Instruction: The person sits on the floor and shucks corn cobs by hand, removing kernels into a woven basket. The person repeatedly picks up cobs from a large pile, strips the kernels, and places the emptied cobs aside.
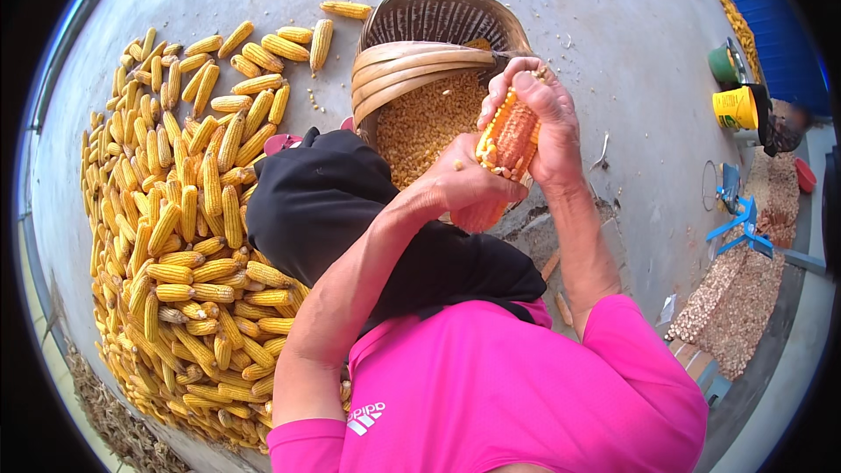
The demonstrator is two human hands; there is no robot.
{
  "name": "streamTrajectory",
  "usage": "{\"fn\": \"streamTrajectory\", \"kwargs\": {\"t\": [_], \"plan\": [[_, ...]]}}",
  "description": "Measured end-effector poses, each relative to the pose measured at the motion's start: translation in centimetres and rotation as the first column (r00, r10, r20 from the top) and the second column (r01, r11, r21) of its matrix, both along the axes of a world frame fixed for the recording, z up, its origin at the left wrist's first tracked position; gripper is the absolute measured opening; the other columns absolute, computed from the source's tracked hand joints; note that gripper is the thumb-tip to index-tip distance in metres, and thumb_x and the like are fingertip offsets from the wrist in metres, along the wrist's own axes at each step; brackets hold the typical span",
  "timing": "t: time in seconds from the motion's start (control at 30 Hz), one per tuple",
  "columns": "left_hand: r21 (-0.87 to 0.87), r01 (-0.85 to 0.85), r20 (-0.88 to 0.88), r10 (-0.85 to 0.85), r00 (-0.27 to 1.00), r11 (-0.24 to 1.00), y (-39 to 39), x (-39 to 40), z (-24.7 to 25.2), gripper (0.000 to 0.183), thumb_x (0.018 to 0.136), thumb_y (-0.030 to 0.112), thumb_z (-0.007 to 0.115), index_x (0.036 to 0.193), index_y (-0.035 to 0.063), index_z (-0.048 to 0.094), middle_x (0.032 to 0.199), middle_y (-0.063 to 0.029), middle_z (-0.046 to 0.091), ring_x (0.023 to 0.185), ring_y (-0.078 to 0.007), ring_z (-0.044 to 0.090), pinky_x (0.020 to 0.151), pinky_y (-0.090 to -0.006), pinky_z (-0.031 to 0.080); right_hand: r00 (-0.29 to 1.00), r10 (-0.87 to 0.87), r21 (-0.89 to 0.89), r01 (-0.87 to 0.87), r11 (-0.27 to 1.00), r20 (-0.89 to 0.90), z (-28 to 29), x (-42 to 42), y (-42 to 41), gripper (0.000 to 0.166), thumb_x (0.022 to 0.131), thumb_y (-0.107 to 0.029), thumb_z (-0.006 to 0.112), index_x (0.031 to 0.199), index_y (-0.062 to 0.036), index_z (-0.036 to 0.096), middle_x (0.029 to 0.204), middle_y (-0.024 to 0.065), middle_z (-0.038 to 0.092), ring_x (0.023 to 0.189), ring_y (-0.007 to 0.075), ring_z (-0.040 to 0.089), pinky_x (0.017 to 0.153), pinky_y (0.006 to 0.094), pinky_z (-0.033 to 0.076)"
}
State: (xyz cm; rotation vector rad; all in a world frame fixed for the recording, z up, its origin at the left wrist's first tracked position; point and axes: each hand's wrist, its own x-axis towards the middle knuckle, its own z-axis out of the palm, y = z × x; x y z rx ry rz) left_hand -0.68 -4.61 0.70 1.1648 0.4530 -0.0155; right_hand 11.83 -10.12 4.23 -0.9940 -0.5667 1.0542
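Above the basket's near right side, my right hand (552, 121) grips a partly shelled ear of corn (516, 135), its reddish cob bare between rows of yellow kernels. Pressed close to its lower end, my left hand (466, 174) is closed around a reddish cob (479, 215) that shows below my fingers; how far the two overlap is hidden. Loose kernels lie by my left thumb. Beyond my knees stands a woven bamboo basket (364, 95) with a broad handle (420, 66), holding many shelled kernels (427, 118).
A large heap of yellow corn ears (190, 210) covers the floor at left, reaching my leg. Stray kernels dot the concrete (631, 79). Far right are a yellow bucket (734, 108), a green bucket (724, 64), a blue metal stand (742, 230) and spread-out cobs (736, 302).
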Motion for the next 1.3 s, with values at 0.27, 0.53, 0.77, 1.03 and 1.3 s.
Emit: {"fn": "streamTrajectory", "kwargs": {"t": [0.27, 0.53, 0.77, 1.03, 1.3], "plan": [[-0.136, 0.058, 0.075, -0.048, 0.996, 0.989, 0.3, -0.3, 0.6, 0.045, 0.067, 0.007, 0.082, 0.105, 0.0025, 0.058, 0.092, -0.0047, 0.064, 0.083, -0.0144, 0.062, 0.078, -0.0309, 0.051, 0.996, 0.024, 0.094, -0.016, 0.995, -0.081, 0.7, -0.5, -0.3, 0.038, 0.089, -0.024, 0.060, 0.118, -0.0009, 0.051, 0.098, 0.0117, 0.058, 0.086, 0.0207, 0.061, 0.074, 0.0369, 0.056], [-0.080, 0.050, 0.047, -0.047, 0.998, 0.996, 0.2, -0.1, 0.5, 0.047, 0.061, 0.014, 0.085, 0.100, 0.0014, 0.061, 0.088, -0.0040, 0.064, 0.082, -0.0146, 0.060, 0.079, -0.0303, 0.049, 0.954, 0.180, 0.117, -0.156, 0.981, -0.239, 0.6, 1.1, 0.3, 0.017, 0.089, -0.022, 0.060, 0.086, -0.0060, 0.056, 0.077, 0.0075, 0.057, 0.074, 0.0193, 0.058, 0.070, 0.0360, 0.055], [-0.019, 0.027, 0.016, -0.027, 1.000, 0.999, -0.3, 0.2, 0.3, 0.038, 0.064, 0.007, 0.083, 0.095, 0.0038, 0.062, 0.084, -0.0012, 0.064, 0.079, -0.0120, 0.061, 0.076, -0.0285, 0.050, 0.966, 0.180, 0.085, -0.167, 0.982, -0.187, -0.2, 1.6, -0.1, 0.026, 0.089, -0.031, 0.066, 0.088, -0.0060, 0.059, 0.078, 0.0066, 0.059, 0.069, 0.0175, 0.061, 0.067, 0.0331, 0.056], [-0.112, -0.032, 0.102, 0.044, 0.994, 0.993, 0.4, 0.1, 0.6, 0.036, 0.067, 0.009, 0.081, 0.097, 0.0025, 0.063, 0.088, -0.0030, 0.065, 0.081, -0.0124, 0.061, 0.076, -0.0291, 0.050, 0.978, 0.129, -0.066, -0.120, 0.991, 0.166, -0.1, 0.3, -1.2, 0.067, 0.081, -0.045, 0.070, 0.125, 0.0016, 0.052, 0.117, 0.0143, 0.059, 0.103, 0.0177, 0.058, 0.094, 0.0339, 0.046], [-0.114, -0.316, 0.234, 0.335, 0.913, 0.942, 1.0, 0.8, 1.1, 0.048, 0.072, 0.009, 0.078, 0.112, 0.0008, 0.054, 0.099, -0.0055, 0.063, 0.089, -0.0126, 0.060, 0.080, -0.0284, 0.049, 0.985, 0.159, -0.168, -0.147, 0.975, 0.060, -1.6, -0.8, -3.9, 0.085, 0.076, -0.044, 0.075, 0.139, -0.0017, 0.037, 0.130, 0.0089, 0.049, 0.122, 0.0188, 0.046, 0.105, 0.0337, 0.034]]}}
